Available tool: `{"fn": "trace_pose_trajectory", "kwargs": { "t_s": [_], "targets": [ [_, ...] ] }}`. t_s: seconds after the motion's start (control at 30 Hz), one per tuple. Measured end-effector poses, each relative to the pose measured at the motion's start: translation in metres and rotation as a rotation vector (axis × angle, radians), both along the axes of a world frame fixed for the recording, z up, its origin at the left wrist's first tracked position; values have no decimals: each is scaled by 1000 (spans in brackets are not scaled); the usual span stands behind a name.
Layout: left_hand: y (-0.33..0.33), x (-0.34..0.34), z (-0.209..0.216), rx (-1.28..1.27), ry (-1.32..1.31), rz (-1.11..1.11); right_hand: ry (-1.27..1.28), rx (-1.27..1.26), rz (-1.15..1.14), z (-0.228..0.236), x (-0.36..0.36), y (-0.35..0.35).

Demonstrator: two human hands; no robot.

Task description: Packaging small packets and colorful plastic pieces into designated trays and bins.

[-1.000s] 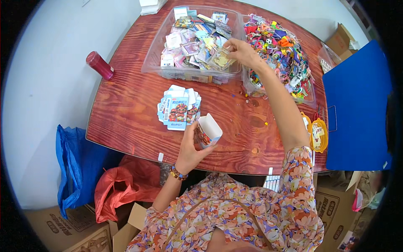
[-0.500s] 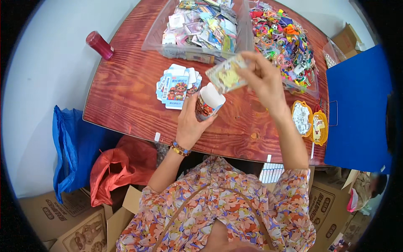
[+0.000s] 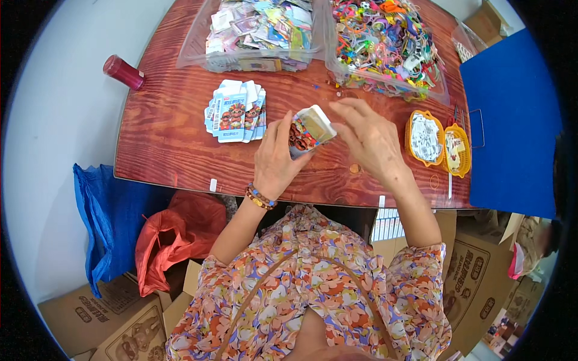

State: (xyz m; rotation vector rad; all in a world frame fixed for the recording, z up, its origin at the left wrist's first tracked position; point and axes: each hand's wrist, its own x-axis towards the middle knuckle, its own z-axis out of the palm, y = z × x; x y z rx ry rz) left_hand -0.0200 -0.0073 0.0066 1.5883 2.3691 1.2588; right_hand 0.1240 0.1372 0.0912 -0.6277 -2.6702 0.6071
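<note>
In my left hand [image 3: 279, 153] is a small printed carton [image 3: 303, 137], tilted, its top end open and a white flap raised. Part of a flat packet [image 3: 317, 122] shows inside the mouth of the carton; the rest of it is hidden. Close to that mouth, on the right, is my right hand [image 3: 373, 141], with nothing in it and its thumb and fingers apart. To the left of the carton lies a pile of flattened light-blue cartons [image 3: 233, 114] with cartoon figures on them.
Clear plastic bins of flat packets [image 3: 253, 30] and small colourful trinkets [image 3: 385, 48] stand at the back. Two yellow baskets [image 3: 426, 138] sit on the right, beside a blue panel [image 3: 512, 126]. A red tumbler [image 3: 123, 72] stands far left. Red [image 3: 180, 234] and blue bags hang below.
The packet has gone from my right hand into the carton, and that hand is now empty with fingers spread. The view has shifted, so the table things appear further left.
</note>
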Motion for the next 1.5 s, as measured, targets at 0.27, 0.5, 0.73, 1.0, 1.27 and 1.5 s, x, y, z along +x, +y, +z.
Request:
{"fn": "trace_pose_trajectory", "kwargs": {
  "t_s": [0.27,0.5,0.73,1.0,1.27,1.5],
  "targets": [
    [10,7,-7,-18,12,-47,94,131,141,-45,11,0],
    [17,8,-20,-2,-59,-78,191,-280,183,-78,18,13],
    [26,-2,-19,-17,29,-93,323,-364,56,-50,9,52],
    [23,8,-14,-85,-104,-157,-347,434,-107,-24,-36,185],
    [41,-3,-7,-27,-112,-160,182,7,-87,-37,-7,207],
    [74,-4,-10,-8,2,-91,328,-695,-64,4,3,140]
  ]
}}
